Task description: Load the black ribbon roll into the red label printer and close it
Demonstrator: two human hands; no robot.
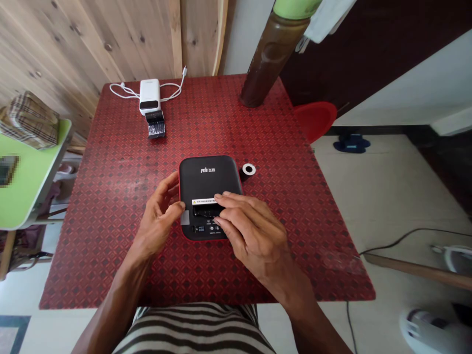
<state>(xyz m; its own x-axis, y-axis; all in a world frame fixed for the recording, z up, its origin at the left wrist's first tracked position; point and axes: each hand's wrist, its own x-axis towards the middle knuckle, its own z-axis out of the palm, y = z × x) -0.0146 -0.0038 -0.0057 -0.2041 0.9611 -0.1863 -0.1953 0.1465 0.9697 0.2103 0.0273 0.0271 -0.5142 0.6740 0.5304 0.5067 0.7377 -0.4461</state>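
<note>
A black box-shaped device with a red edge, probably a small printer, lies on the table with "Feie" printed on its top. My right hand rests across its near part, with fingers over a dark slot below a white warning label. My left hand sits at the device's left edge, its thumb by a small grey strip. What the strip is, I cannot tell. A black roll with a white core stands just behind the device's right corner.
The red patterned table also holds a white power bank with a white cable and a small black packet. A dark round post rises at the back. A green table with a checked bag stands left.
</note>
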